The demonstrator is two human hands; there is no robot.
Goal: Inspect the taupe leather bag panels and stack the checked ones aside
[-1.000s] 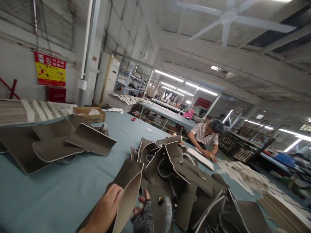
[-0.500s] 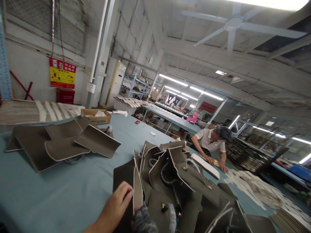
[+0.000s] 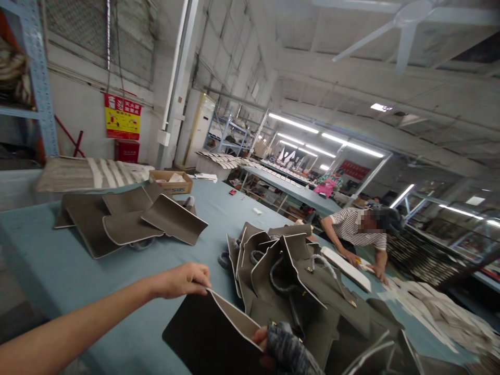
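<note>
My left hand point(image 3: 183, 280) pinches the far corner of a dark bag panel point(image 3: 213, 334), which tilts above the blue table point(image 3: 78, 271). In a grey knit fingerless glove, my right hand point(image 3: 282, 348) grips the panel's near right edge. Just right of the panel lies a heap of olive-grey unfinished handbags point(image 3: 297, 284) with handles and gold clasps.
Flat olive panels point(image 3: 128, 219) lie at the table's far left beside a cardboard box point(image 3: 171, 182). A person in a striped shirt point(image 3: 357, 232) leans over a white piece point(image 3: 346, 268) across the table. Stacked pale pieces point(image 3: 441, 312) fill the right end. Shelving stands behind.
The panel has swung from upright down toward flat, dark side up. My left arm has stretched out along its far edge, and my view has shifted left.
</note>
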